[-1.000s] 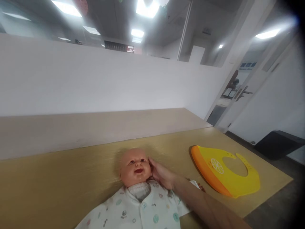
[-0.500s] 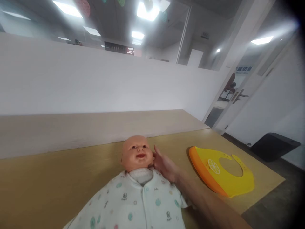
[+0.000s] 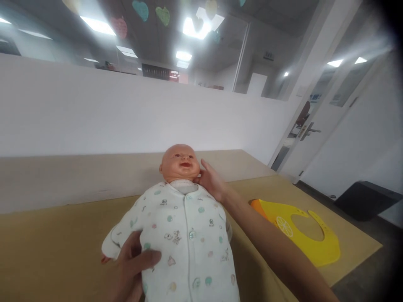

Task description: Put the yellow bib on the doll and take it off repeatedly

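Observation:
A baby doll (image 3: 189, 218) in a white printed outfit faces up toward me, its bald head (image 3: 179, 161) at the far end. Behind its neck and the side of its head goes my right hand (image 3: 212, 178); the thumb shows, while most fingers are hidden. My left hand (image 3: 134, 264) grips the doll's side at the waist, thumb across the front of the outfit and the other fingers partly out of sight. To the right of the doll, partly behind my right forearm, a yellow bib (image 3: 302, 230) with an orange pocket lies flat.
The wooden table (image 3: 63, 243) extends under everything, with a raised pale ledge (image 3: 78, 178) along its back. A white wall (image 3: 126, 113) with a window above stands behind. At the right are a door handle (image 3: 310, 131) and a dark object (image 3: 365, 199) beyond the table edge.
The doll has come up in the view, its head now in front of the ledge. My left hand has come into view on its waist. My right hand rose along with the head.

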Demonstrator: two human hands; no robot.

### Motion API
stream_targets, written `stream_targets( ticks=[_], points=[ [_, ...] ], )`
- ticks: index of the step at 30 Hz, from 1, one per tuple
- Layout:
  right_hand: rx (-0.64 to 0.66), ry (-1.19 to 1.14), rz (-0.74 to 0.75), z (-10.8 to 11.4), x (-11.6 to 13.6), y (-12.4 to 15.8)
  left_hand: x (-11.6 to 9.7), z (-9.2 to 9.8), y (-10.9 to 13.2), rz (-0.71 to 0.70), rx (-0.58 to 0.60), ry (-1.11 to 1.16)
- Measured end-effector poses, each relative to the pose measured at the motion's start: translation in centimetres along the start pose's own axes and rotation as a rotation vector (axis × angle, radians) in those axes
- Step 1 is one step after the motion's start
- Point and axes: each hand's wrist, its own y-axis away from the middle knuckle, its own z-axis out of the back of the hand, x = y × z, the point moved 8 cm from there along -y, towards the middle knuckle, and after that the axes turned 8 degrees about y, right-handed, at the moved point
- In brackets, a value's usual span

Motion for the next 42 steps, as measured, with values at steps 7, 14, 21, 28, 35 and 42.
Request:
stream_targets(
  ticks=[7,14,21,28,35,42],
  points=[
    [-0.008,0.044,0.039,-0.1,2.9,-3.8,-3.7,-2.5,-2.5,-0.083,0.110,0.019],
    [-0.033,0.037,0.049,0.2,4.3,-7.5,-5.6,-3.1,-6.2,-0.124,0.147,0.058],
    [-0.051,0.026,0.006,0.7,1.9,-11.0,-5.1,-1.8,-9.1,-0.113,0.162,0.035],
    [-0.042,-0.002,-0.011,2.1,-0.7,-14.1,-4.2,-1.1,-11.3,-0.103,0.239,0.103],
    [-0.113,-0.012,-0.033,4.0,-3.5,-15.2,-2.7,0.0,-12.1,-0.058,0.202,0.089],
    [-0.228,0.028,-0.045,5.0,-5.0,-15.1,-1.4,0.2,-12.8,-0.041,0.228,0.098]
  ],
)
